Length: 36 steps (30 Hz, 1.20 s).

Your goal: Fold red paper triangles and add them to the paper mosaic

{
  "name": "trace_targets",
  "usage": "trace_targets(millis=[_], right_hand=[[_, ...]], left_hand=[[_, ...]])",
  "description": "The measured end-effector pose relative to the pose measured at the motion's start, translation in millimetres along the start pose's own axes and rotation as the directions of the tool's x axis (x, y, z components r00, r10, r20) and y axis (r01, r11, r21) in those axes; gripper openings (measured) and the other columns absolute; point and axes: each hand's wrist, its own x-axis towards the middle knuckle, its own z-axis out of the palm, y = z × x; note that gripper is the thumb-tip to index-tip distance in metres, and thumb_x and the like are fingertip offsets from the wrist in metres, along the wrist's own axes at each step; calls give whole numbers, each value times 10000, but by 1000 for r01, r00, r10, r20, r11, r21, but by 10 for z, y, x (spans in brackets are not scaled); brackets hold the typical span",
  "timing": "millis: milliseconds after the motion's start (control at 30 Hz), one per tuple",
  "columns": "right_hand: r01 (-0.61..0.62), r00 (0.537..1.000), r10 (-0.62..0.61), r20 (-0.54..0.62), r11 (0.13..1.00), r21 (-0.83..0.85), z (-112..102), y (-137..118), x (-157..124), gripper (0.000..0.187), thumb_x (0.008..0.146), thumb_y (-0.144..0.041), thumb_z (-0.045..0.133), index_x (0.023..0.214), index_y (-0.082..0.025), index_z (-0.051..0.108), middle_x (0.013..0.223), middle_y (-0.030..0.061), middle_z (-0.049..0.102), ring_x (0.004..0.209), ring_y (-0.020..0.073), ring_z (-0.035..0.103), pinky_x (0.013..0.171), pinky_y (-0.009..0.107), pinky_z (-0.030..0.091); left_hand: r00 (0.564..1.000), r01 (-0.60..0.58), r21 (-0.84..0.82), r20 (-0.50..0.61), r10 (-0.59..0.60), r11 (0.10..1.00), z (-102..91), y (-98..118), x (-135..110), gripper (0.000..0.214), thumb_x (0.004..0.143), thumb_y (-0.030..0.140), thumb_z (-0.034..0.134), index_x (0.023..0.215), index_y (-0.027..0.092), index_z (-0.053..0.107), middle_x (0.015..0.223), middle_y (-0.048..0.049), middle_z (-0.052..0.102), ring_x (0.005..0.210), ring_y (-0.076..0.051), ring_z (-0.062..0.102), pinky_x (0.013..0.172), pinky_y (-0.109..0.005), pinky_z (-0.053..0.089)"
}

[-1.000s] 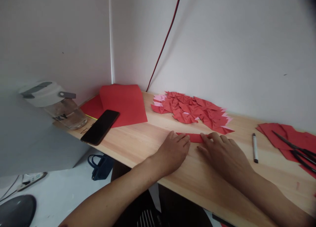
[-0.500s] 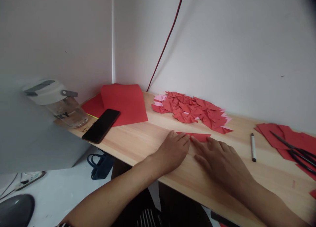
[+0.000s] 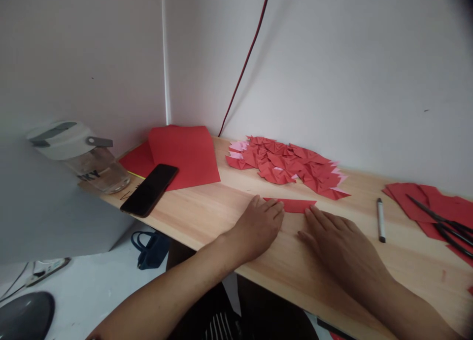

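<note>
A narrow strip of folded red paper [image 3: 295, 206] lies flat on the wooden table [image 3: 207, 212] in front of me. My left hand [image 3: 260, 226] rests over its left end, fingers stretched out and covering part of it. At the right end, the fingertips of my right hand [image 3: 334, 239] touch the paper's lower corner, with the fingers laid out flat. Behind the strip is a pile of folded red and pink paper pieces [image 3: 281, 160].
Large red sheets [image 3: 188, 155], a black phone [image 3: 150, 189] and a clear bottle [image 3: 99, 167] occupy the left end. To the right are a marker [image 3: 381, 221], cut red paper [image 3: 410, 207] and black scissors [image 3: 439, 221]. A red cable [image 3: 244, 64] hangs along the wall.
My right hand's fingertips have slid right along the paper to its right end, uncovering more of the strip. My left hand stays in place on it.
</note>
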Motion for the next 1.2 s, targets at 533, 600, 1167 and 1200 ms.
trace_targets(millis=[533,600,1167,1200], right_hand=[[-31,963,33,266,999,-14,-106,-128,124,445,920,-354,578,1339,-208,611,1066,206,695,860,300,681,762,416,490],[-23,970,24,240,1000,-9,-80,-105,99,421,930,-342,562,1304,-162,629,1085,217,698,881,303,684,739,403,498],[-39,996,42,80,999,-33,-46,-91,85,422,973,-314,449,1073,13,696,1029,255,735,878,307,719,690,386,562],[-45,993,48,108,999,-24,-55,-98,84,419,958,-336,488,1143,-13,680,1053,243,730,884,303,715,693,384,561]], left_hand=[[999,-8,-10,-52,7,1000,21,-4,-23,444,997,144,275,1374,36,483,1475,-138,489,1360,-285,425,1089,-505,341],[999,-2,-19,-44,1,1000,8,-8,-18,441,1000,146,272,1374,46,485,1480,-135,484,1364,-279,423,1088,-503,342],[997,-11,4,-82,11,1000,53,-13,-22,414,998,148,294,1342,62,508,1460,-129,505,1350,-274,436,1073,-501,348],[996,-11,7,-91,11,1000,58,-11,-24,417,996,146,294,1345,62,507,1454,-128,511,1346,-272,439,1074,-500,349]])
